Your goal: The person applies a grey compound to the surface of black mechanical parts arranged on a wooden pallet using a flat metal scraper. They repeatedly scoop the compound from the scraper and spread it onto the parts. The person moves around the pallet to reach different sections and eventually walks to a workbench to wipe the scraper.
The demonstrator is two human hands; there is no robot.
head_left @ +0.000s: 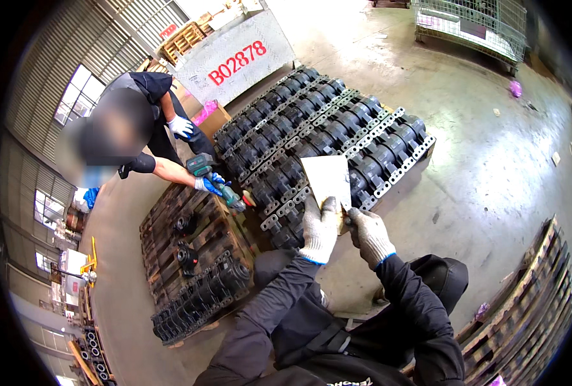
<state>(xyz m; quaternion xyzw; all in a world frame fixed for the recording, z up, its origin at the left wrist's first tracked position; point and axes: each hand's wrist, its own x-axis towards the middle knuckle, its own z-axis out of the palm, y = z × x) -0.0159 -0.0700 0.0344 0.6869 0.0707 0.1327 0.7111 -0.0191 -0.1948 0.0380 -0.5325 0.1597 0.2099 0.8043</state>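
Observation:
My left hand point(321, 225), in a light knit glove, is closed on the lower end of a white sheet point(328, 177), its thumb on top. The sheet is wider at its far end and tilts up over the rows of black cast metal parts point(299, 138). My right hand point(368, 233), gloved too, is closed beside the sheet's lower right corner. A small dark bit shows at its fingertips; what it is I cannot make out. Both hands are close together in front of my knees.
At the left a co-worker's gloved hand point(212, 184) grips a teal cordless angle grinder point(225, 191). Below it, a wooden pallet point(183, 225) bears more black parts point(202, 296). Stacked pallets point(524, 309) stand at right, a wire cage cart point(471, 32) far right, a grey block point(238, 58) behind.

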